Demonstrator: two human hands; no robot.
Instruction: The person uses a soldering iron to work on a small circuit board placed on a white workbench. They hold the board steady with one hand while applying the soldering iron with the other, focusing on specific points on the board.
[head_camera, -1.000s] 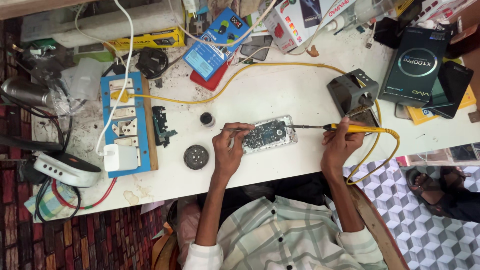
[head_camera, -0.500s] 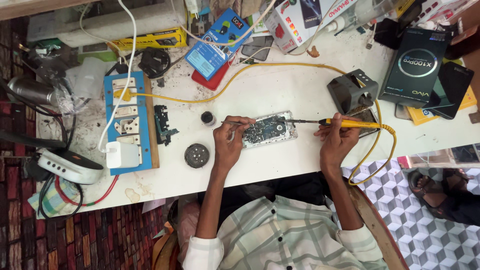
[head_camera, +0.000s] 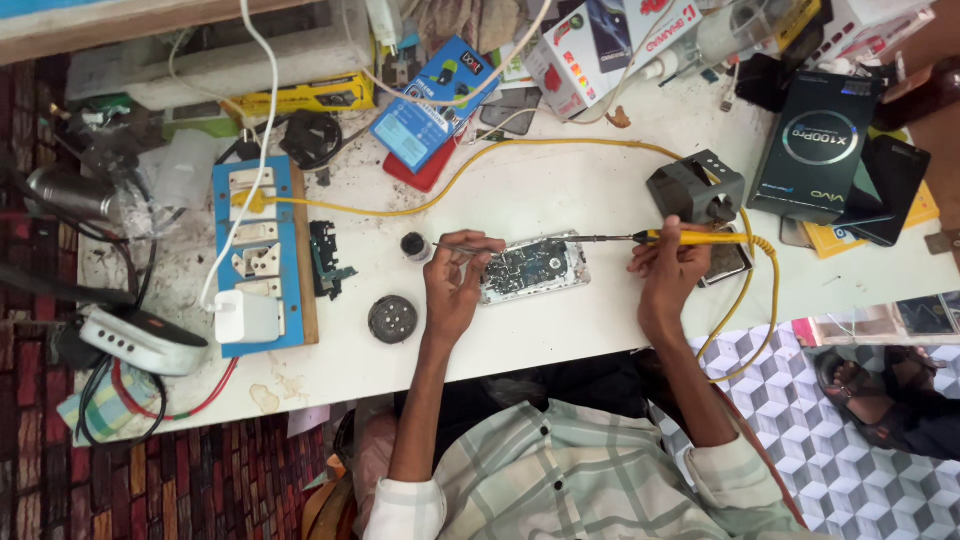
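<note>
**Opened phone under iron and tweezers, white bench**

Left hand (head_camera: 455, 285): grip pinched on thin metal tweezers (head_camera: 462, 246), tips lying over the left end of the opened phone (head_camera: 533, 268). The phone lies flat mid-bench, just in front of the person; rectangular, silver-edged, its dark circuit board exposed and speckled with small parts.

Right hand (head_camera: 668, 270): grip clenched round the yellow handle of a soldering iron (head_camera: 690, 238). Its slim dark shaft points left, with the tip at the phone's upper right corner. A glossy yellow cord (head_camera: 770, 300) loops off the handle, over the bench edge and back across the top.

Bench (head_camera: 560, 190): white, smooth, scuffed and stained toward the left.

Nearby: grey boxy iron stand (head_camera: 695, 190) just behind the right hand; small dark round pot (head_camera: 414, 245) beside the tweezers; round black ribbed disc (head_camera: 392, 319) near the front edge; blue socket board (head_camera: 262, 255) on a wooden strip, white adapter plugged in.

Packages: tall black box (head_camera: 815, 145) with a ring design, far right; blue card packet (head_camera: 430, 105) over a red one, back centre; white-and-red carton (head_camera: 600, 45) at the back.
</note>
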